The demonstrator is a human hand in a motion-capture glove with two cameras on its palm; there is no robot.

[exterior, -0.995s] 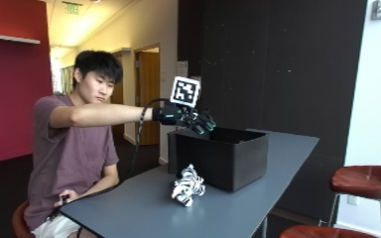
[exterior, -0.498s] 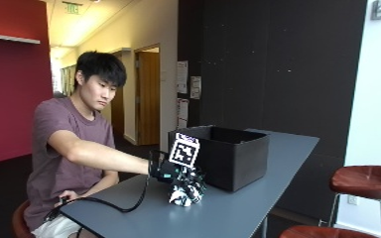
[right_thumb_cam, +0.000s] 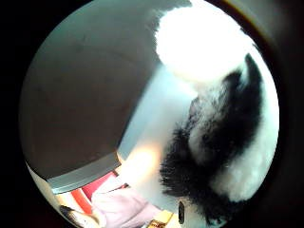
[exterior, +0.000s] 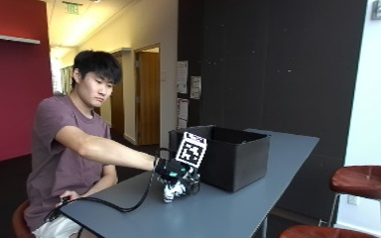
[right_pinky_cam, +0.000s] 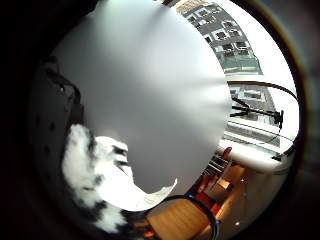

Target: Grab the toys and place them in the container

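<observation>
A black-and-white plush toy stands on the grey table just in front of the black container. My gloved right hand sits on top of the toy, its fingers curled down around the toy's upper part. In the thumb side palm view the toy's fur fills much of the picture, close to the palm. The little finger side view shows the toy against the pale tabletop. The container's open top faces up, and its inside is hidden from the outside view.
The container stands near the table's middle, with bare tabletop before and beyond it. Two brown stools stand off the table's far side. The person sits at the near left edge.
The hand has come down from above the container's rim to the toy on the table in front of it, and now rests on it.
</observation>
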